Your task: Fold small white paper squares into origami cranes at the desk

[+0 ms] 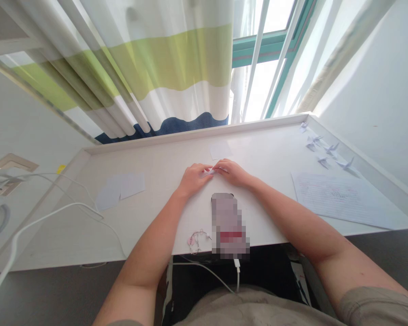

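Observation:
Over the middle of the white desk, my left hand (193, 178) and my right hand (233, 172) meet at the fingertips. Between them is a small piece of folded white paper (209, 172), mostly covered by the fingers. Both hands are closed on it, the left from one side and the right from the other. Just beyond the fingers lies a flat white paper sheet (220, 150). Several folded paper cranes (331, 149) stand in a group at the far right of the desk.
Nearer me lies a blurred-out phone (227, 224) with a charging cable (237, 267) and a beaded strap (197, 240). Blank paper sheets (122, 188) lie at the left, written pages (333, 197) at the right. A white cord (54, 210) crosses the left side. A raised rim (197, 136) edges the back.

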Motion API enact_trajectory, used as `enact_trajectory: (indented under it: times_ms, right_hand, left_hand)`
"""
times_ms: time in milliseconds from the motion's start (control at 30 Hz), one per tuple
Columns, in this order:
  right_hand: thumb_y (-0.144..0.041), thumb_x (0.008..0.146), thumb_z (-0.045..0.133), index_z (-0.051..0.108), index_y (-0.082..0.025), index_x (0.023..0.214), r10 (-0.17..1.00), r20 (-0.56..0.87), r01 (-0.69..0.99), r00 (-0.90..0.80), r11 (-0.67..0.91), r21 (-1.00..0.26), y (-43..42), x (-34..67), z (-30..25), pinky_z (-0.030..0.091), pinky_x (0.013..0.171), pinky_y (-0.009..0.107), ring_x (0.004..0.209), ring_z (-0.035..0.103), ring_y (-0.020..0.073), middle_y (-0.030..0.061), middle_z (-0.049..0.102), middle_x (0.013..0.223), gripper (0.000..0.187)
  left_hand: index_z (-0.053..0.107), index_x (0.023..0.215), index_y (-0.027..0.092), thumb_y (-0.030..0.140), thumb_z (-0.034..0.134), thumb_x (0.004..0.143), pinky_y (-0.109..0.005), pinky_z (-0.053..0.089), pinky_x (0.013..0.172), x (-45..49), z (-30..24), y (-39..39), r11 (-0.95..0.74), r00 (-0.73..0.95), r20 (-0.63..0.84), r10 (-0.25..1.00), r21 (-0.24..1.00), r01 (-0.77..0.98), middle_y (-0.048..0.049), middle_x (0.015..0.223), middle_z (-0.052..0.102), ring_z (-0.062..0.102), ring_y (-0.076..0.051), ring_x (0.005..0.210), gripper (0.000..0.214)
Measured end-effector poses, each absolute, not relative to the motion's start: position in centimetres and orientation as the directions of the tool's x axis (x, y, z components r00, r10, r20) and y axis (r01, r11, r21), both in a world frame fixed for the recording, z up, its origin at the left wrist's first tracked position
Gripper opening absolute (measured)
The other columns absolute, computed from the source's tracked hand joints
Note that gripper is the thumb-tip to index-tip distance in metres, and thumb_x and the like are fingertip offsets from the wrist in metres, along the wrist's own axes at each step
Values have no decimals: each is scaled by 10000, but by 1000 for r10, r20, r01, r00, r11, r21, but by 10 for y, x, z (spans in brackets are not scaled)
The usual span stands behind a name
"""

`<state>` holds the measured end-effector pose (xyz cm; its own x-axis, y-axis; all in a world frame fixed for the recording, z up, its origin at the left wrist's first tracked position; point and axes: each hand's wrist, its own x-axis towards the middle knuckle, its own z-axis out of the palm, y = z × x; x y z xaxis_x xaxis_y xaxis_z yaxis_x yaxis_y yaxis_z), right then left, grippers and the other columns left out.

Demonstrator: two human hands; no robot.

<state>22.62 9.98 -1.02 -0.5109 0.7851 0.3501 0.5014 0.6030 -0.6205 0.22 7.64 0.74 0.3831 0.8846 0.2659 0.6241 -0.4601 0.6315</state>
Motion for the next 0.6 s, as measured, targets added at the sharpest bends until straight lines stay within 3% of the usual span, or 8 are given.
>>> enact_trajectory:
  times_ms: [200, 367, 500, 600]
  right_hand:
    - [-283, 1050, 565, 782, -208, 1043, 785, 369, 468, -497, 601, -647, 95, 228, -6, 531, 872, 358, 921, 689, 220, 90, 768, 1012, 230]
    - [-308, 1035, 591, 784, -223, 1013, 776, 386, 436, -500, 610, -662, 92, 227, -2, 535, 832, 347, 885, 691, 209, 70, 761, 964, 212]
    - [-287, 991, 620, 771, -222, 940, 819, 373, 402, -435, 548, -734, 88, 222, 0, 542, 806, 346, 832, 699, 197, 53, 779, 920, 172]
    - [-335, 972, 630, 750, -204, 925, 902, 260, 308, -344, 371, -876, 84, 217, 2, 558, 726, 325, 715, 703, 174, 39, 783, 841, 184]
  left_hand:
    - [832, 1095, 279, 339, 733, 948, -369, 554, 915, 4, 0, 80, -448, 310, 326, 893, 702, 554, -58, 1035, 816, 734, -236, 972, 187]
    - [841, 999, 255, 364, 757, 920, -384, 556, 932, 5, 0, 78, -416, 253, 331, 909, 761, 499, -75, 1027, 823, 739, -248, 981, 159]
    - [825, 949, 207, 419, 771, 886, -375, 563, 872, 10, 2, 75, -289, 210, 218, 953, 865, 410, -83, 957, 827, 747, -237, 883, 227]
    - [803, 907, 167, 459, 803, 840, -358, 567, 793, 14, 5, 74, -139, 188, 98, 977, 965, 222, -88, 868, 818, 755, -227, 787, 300]
